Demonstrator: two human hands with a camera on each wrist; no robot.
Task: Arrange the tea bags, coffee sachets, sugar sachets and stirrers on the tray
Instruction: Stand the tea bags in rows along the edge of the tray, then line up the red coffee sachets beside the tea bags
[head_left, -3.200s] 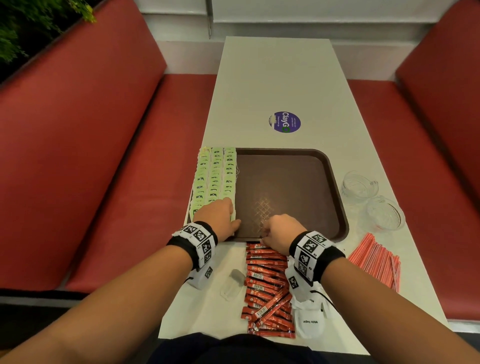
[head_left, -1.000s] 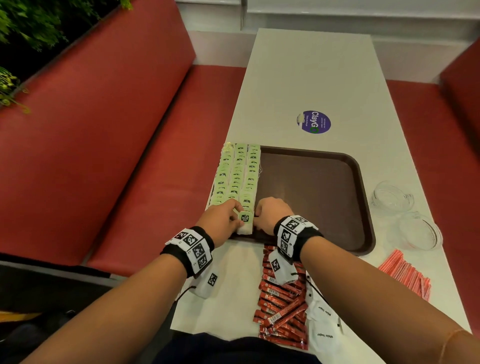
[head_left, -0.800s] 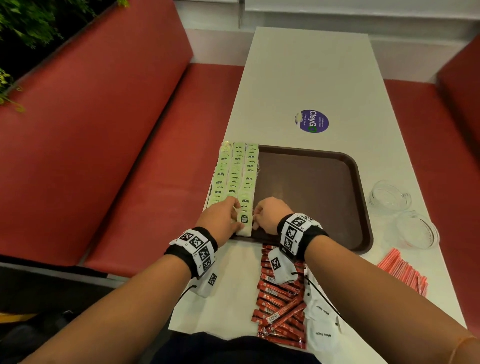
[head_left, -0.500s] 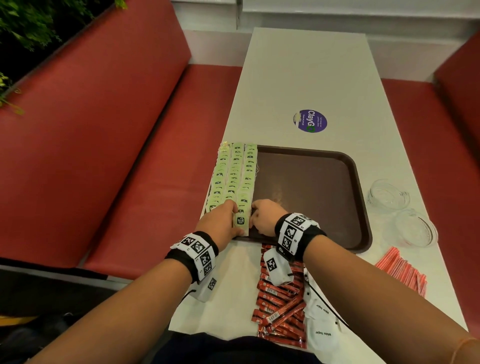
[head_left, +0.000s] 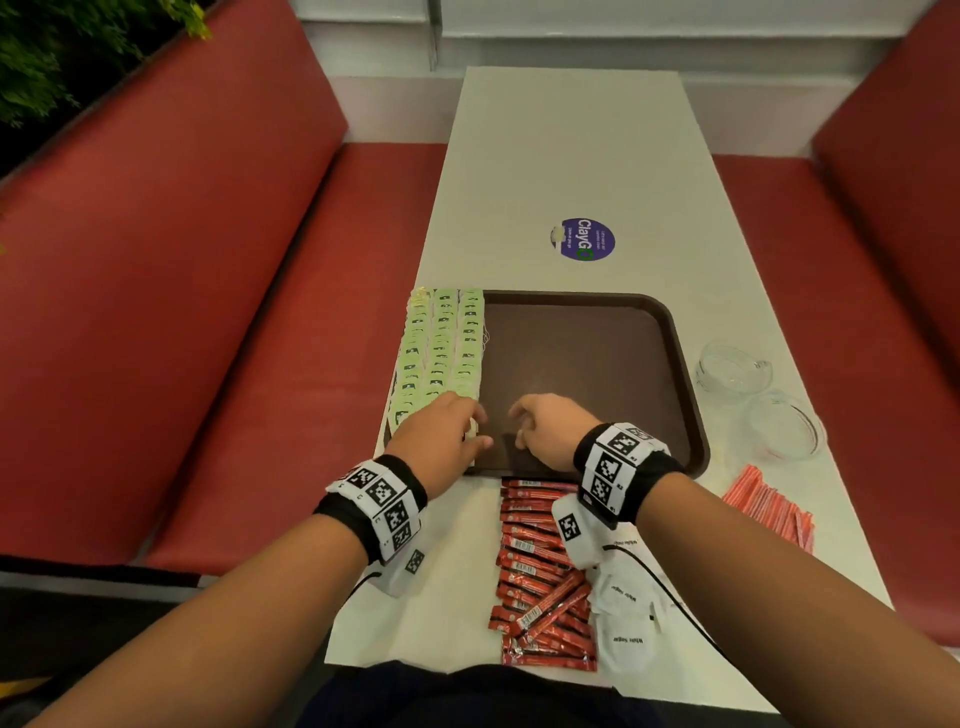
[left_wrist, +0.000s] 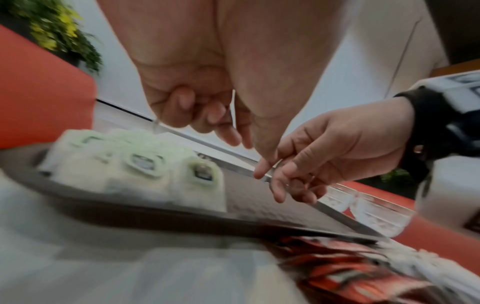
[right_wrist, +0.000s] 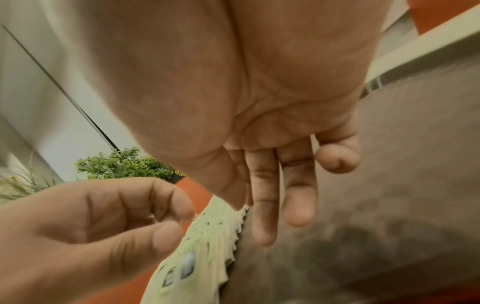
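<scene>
Tea bags (head_left: 441, 348): three rows along the tray's (head_left: 680, 364) left edge. We judge them light, soft, easily shifted; pinch by edges. Left hand (head_left: 441, 436) and right hand (head_left: 550, 431): fingers loosely curled, holding nothing.

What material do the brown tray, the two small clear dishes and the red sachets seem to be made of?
The brown tray looks like moulded plastic: its floor has a fine grid texture with a dull sheen and its corners are rounded. The two clear dishes seem to be glass or clear plastic; they are transparent with bright glints. The red sachets appear to be glossy printed foil or film, with crinkled, shiny surfaces.
</scene>
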